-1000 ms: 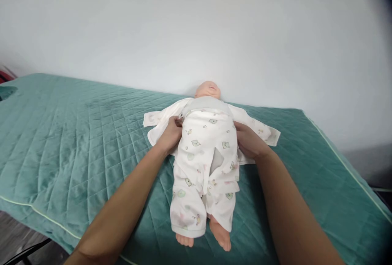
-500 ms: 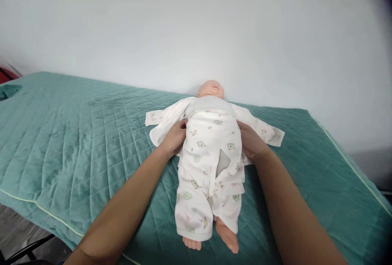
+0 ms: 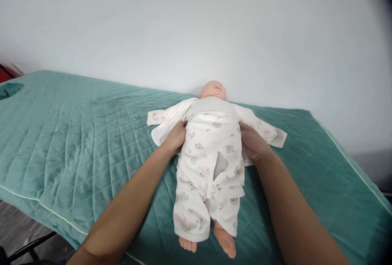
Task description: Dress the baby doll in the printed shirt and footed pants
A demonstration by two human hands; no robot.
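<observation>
A baby doll (image 3: 213,89) lies on its back with its head toward the wall and its bare feet toward me. White printed baby pants (image 3: 211,142) cover its legs and reach up over the belly. The grey cloth body shows at the chest and through a crotch opening. My left hand (image 3: 177,136) is closed at the left side of the pants' upper part, and my right hand (image 3: 252,140) is closed at the right side. Both hands' fingertips are partly hidden by the cloth. A white baby jacket (image 3: 167,124) lies spread open under the doll, sleeves out.
A green quilted cover (image 3: 92,134) with pale piping lies beneath everything. Behind the doll's head rises a white wall (image 3: 183,32). Something red (image 3: 7,73) shows at the far left edge, and dark thin bars (image 3: 30,248) at the lower left.
Both hands stay at the sides of the pants. The doll's feet have shifted slightly left and down in view, while its head appears slightly further right.
</observation>
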